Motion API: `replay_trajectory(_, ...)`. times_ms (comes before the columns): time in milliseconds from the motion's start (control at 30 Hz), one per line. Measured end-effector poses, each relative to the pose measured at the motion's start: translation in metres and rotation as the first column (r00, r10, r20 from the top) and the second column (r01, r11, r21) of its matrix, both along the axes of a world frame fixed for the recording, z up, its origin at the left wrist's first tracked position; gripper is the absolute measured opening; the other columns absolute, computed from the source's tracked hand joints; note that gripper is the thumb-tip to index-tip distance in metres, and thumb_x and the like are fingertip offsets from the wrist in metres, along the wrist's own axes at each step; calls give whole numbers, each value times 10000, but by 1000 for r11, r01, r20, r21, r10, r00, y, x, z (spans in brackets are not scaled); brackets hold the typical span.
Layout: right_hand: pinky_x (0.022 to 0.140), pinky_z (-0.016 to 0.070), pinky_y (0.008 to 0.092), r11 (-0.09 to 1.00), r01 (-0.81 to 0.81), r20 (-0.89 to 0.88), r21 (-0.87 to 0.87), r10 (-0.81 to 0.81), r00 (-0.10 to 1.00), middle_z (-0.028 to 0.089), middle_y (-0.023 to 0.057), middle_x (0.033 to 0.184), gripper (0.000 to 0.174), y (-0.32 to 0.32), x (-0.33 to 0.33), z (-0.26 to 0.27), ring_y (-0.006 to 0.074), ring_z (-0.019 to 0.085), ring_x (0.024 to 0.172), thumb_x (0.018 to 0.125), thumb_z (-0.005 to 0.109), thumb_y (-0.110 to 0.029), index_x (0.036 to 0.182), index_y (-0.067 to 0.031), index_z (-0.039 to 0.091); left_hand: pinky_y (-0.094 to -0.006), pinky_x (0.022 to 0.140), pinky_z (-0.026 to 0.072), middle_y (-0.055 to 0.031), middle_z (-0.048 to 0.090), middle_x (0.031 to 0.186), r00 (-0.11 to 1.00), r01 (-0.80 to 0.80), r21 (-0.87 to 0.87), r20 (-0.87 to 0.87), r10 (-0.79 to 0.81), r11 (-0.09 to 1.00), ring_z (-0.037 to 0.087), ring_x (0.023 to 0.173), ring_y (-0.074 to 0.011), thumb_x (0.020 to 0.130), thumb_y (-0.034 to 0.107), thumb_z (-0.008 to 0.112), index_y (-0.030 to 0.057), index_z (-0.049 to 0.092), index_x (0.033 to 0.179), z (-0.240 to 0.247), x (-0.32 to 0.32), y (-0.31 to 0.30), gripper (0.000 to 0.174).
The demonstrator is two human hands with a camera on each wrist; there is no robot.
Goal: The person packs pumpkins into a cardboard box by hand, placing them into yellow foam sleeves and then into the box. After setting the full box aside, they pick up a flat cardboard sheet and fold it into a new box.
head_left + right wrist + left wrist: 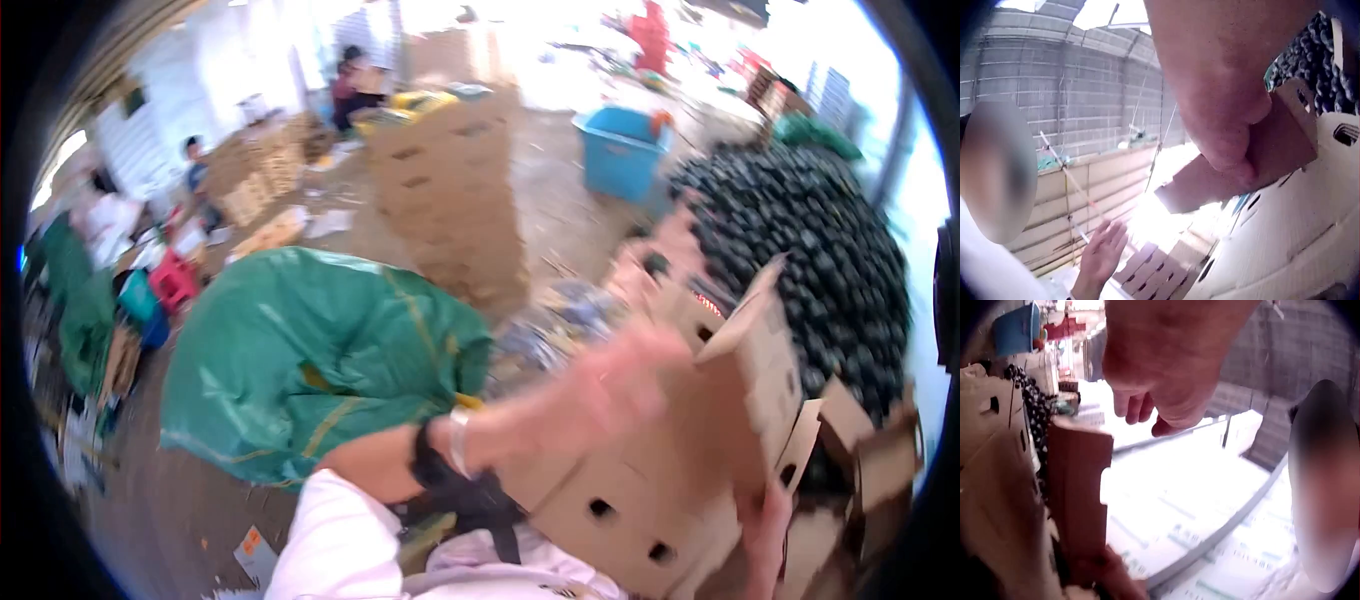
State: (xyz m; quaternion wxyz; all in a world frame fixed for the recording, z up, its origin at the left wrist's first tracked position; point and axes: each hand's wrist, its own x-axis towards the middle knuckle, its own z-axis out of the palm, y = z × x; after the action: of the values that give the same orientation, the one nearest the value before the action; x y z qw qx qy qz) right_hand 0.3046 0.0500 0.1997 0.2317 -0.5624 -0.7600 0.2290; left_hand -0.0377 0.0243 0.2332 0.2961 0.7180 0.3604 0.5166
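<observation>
A brown cardboard box [640, 500] with round hand holes and raised flaps stands before me, tilted in the head view. My left hand [620, 385], blurred there, is over the box's near side. In the right wrist view the left hand [1100, 257] is raised with its fingers extended, apart from the cardboard. At the box's right side my right hand [765, 530] holds an upright flap [1079, 494] near its lower end. The fingers of the right hand [1222, 134] lie against that flap in the right wrist view.
A big green sack [320, 350] lies left of the box. Behind are stacked flat cartons [450, 190] and a blue tub [622, 160]. Dark round fruit [810, 240] is heaped at right, beside open boxes [885, 460]. People [355, 90] are in the background.
</observation>
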Motion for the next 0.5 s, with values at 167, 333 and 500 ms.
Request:
replay_trajectory(167,670,538,341,732,-680,371,-39,643,671,658,116,813,105,-70,-15,-24,247,642,729,842,612,-122,892,-37,650,-372,1063,346,-114,307,1487,841,171,-604,501,204,778,369,1316,-207,876,328,654,145,125,1528,-45,-44,21,859)
replay_trajectory(333,1014,404,342,980,133,-560,150,-27,828,567,129,1251,379,-17,18,-50,243,499,1233,959,511,-251,1232,10,551,-338,965,447,-135,439,1402,853,286,-691,500,153,664,518,1189,-208,880,168,549,65,283,1487,-53,-50,9,670)
replay_trajectory(500,1022,385,343,963,-31,-851,-268,-221,476,505,108,1308,525,0,9,-104,198,483,1207,969,497,-389,1337,-19,442,-283,876,480,-67,554,1205,887,220,-584,452,88,781,587,1017,-153,911,198,572,22,489,1256,-67,-31,13,396)
